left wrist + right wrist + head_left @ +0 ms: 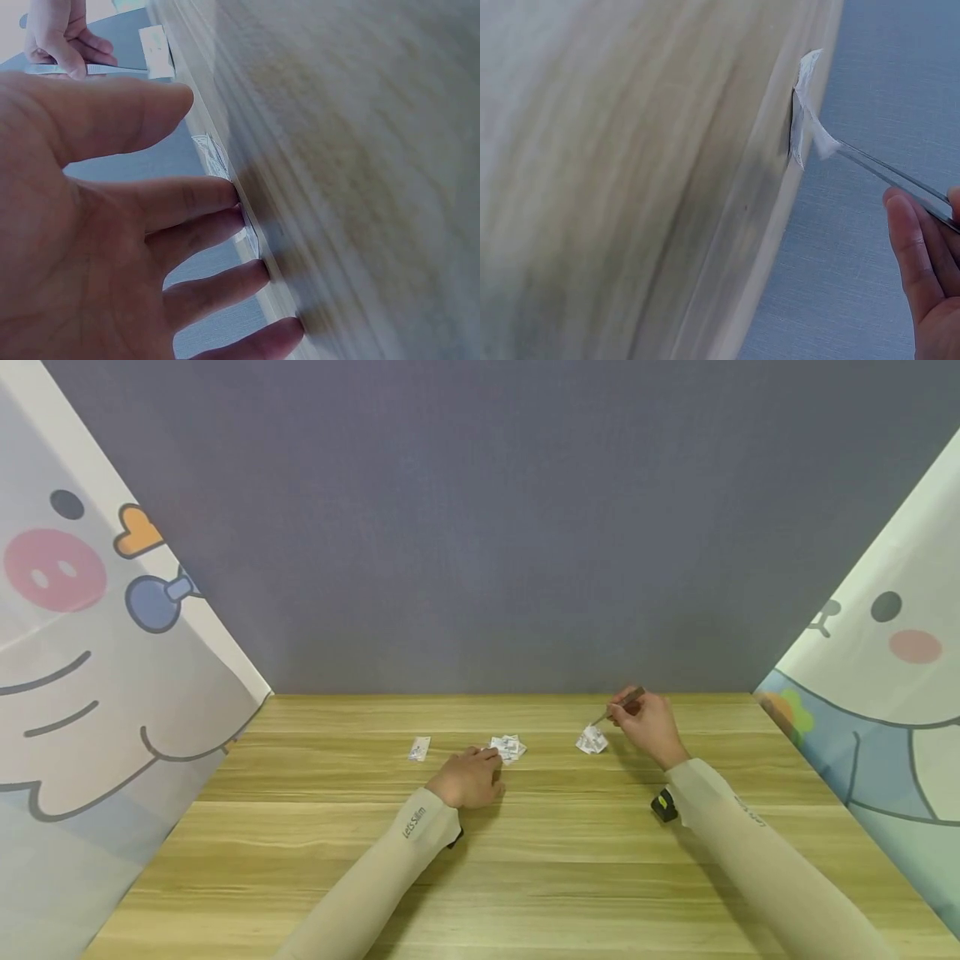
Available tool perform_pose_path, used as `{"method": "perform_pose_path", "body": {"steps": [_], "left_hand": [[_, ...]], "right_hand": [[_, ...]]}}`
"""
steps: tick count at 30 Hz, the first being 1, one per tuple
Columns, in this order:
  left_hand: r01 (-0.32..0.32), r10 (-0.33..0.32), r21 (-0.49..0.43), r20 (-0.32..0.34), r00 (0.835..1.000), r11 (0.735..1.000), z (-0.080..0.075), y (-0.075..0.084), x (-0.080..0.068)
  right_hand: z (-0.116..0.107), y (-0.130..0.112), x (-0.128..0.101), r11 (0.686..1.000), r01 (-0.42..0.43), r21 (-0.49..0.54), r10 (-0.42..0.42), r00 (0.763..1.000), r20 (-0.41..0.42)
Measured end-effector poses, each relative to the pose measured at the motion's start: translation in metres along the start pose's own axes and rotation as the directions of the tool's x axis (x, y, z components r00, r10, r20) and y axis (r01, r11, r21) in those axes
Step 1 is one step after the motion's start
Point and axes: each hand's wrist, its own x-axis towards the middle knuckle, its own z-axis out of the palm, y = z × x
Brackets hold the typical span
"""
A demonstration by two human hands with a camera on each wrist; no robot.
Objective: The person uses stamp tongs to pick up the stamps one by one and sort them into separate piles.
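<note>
My right hand [651,728] pinches slim metal tweezers [889,174]. Their tips meet the raised corner of a small white printed packet or paper piece [823,141], which lifts off others in the right pile [592,742]. My left hand [468,778] lies palm down with extended fingers, its fingertips at the near edge of a second pile of similar white pieces [508,747]. Left of that hand, a single white printed piece [420,748] lies flat. Whether these are paper slips or sealed packets is too small to tell.
All of this lies on a wood-grain table [570,877]. A grey wall panel [480,527] rises behind its back edge, close beyond the piles. Cartoon-printed sheets [75,693] flank both sides. A black wrist device [664,805] sits under the right cuff.
</note>
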Motion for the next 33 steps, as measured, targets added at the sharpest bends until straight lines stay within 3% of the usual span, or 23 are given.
{"method": "perform_pose_path", "body": {"steps": [10,24,33], "left_hand": [[-0.007,0.007,0.012,0.000,1.000,1.000,0.000,0.000,0.000],[0.016,-0.017,-0.033,-0.012,1.000,0.999,-0.001,0.001,0.001],[0.012,-0.011,0.007,-0.037,0.999,1.000,-0.003,0.007,0.004]], "right_hand": [[0.001,-0.003,0.000,0.998,-0.019,-0.052,0.018,1.000,-0.016],[0.027,-0.034,0.004,0.997,0.048,0.056,-0.053,0.995,0.083],[0.042,-0.047,0.003,0.996,0.055,0.070,-0.064,0.989,0.137]]}}
